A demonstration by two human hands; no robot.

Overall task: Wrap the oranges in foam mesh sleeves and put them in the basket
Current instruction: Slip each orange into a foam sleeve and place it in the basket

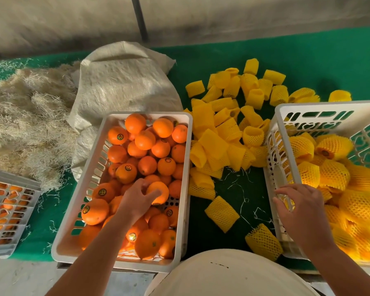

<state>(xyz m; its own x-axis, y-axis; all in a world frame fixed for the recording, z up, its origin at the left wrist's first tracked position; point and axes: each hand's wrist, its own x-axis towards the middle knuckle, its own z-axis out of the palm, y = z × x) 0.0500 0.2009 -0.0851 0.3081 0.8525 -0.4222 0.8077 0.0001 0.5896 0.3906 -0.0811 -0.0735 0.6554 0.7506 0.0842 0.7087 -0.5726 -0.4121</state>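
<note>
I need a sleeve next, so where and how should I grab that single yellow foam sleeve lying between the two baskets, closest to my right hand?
Take the foam sleeve across its middle, pinching the two long sides. It lies flattened on the green mat, apart from the pile. The right hand is above it, so come from above and the right; its open end, facing up and left, stays free.

Green-covered table (pixel 286 52) before a grey wall (pixel 51 18), dark pole (pixel 139 18)
</note>
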